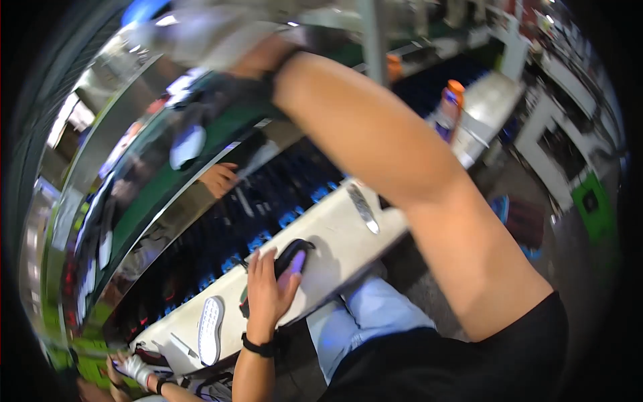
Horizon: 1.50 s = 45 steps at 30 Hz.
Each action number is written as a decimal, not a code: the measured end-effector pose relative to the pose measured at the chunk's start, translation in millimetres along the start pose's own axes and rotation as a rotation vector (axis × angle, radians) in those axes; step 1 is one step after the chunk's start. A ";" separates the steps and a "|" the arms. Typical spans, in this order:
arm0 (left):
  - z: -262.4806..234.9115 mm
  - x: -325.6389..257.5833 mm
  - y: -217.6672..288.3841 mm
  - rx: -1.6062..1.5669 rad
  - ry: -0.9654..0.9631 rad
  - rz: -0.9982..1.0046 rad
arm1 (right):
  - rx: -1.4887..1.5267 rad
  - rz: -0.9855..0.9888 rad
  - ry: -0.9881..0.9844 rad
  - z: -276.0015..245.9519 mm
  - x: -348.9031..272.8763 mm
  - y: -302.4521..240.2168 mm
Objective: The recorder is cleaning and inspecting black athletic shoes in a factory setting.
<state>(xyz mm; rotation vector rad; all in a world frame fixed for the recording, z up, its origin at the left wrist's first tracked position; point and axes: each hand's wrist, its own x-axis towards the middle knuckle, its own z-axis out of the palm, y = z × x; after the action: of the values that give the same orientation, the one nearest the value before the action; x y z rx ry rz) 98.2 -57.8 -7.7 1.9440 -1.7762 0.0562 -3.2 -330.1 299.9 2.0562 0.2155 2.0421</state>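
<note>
My left hand (265,287) lies over a black shoe (292,258) with a pink-purple inner part, on the narrow pale bench. Its thumb is on the near side and its fingers reach across to the far side, so the hand covers the shoe's middle. My right arm stretches up and across to the far left, above the racks. At its end my right hand (214,43), in a whitish glove, is smeared by motion, and its fingers cannot be made out. Close to it at the top edge is a blurred blue thing (144,10).
A white shoe sole (210,331) and a thin pointed tool (183,346) lie left on the bench; a flat, pale-tipped piece (363,209) lies right. A bottle with an orange cap (450,107) stands farther right. Co-workers' hands show lower left (136,370) and across the line (218,178).
</note>
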 end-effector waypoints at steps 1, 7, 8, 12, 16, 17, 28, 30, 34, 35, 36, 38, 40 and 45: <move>9.7 13.3 3.0 0.030 -0.092 -0.007 | -0.137 0.034 -0.195 64.8 10.3 28.5; 15.0 17.4 10.6 0.013 -0.328 -0.119 | -0.109 0.567 -0.464 174.1 -134.6 -79.8; 1.4 9.3 17.8 -0.044 -0.343 -0.139 | -0.066 0.667 -0.722 163.5 -149.7 -87.0; -42.1 -29.5 35.6 -0.256 -0.045 -0.022 | -0.086 0.791 -0.799 178.1 -150.0 -81.4; -12.7 -62.3 39.0 -0.632 0.237 0.155 | -0.147 0.755 -0.710 181.5 -157.9 -83.7; -3.9 -66.1 37.1 -0.617 0.237 0.199 | -0.110 0.704 -0.603 171.5 -160.7 -82.3; -48.9 -73.7 71.5 -0.157 0.348 0.160 | 0.350 0.144 -0.151 -109.9 -179.8 -139.8; -39.6 -70.4 72.6 -0.262 0.396 0.160 | 0.681 0.316 -0.043 -141.4 -215.9 -149.7; -1.9 -86.1 75.7 -0.855 0.581 -0.079 | 0.845 1.370 -0.075 -191.2 -231.1 -214.6; -2.6 -92.6 81.3 -0.884 0.593 -0.168 | 0.886 1.448 -0.163 -200.8 -255.8 -222.8; -9.7 -94.7 81.1 -0.881 0.596 -0.173 | 0.744 1.500 -0.302 -204.1 -252.4 -240.0; -26.2 -94.1 81.8 -0.575 0.419 -0.045 | 0.802 1.316 -0.288 -190.2 -251.7 -264.8; -34.7 -91.6 88.7 -0.625 0.405 -0.030 | 0.967 1.303 -0.255 -188.5 -264.5 -286.9; -30.0 -91.3 90.0 -0.567 0.376 0.017 | 0.791 1.109 -0.358 -182.7 -272.1 -295.9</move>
<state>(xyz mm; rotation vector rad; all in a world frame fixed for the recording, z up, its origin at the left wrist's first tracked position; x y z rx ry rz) 8.9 36.0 15.7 1.4034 -1.3712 -0.0669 -171.7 -106.9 -41.8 3.5758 -0.3315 2.1989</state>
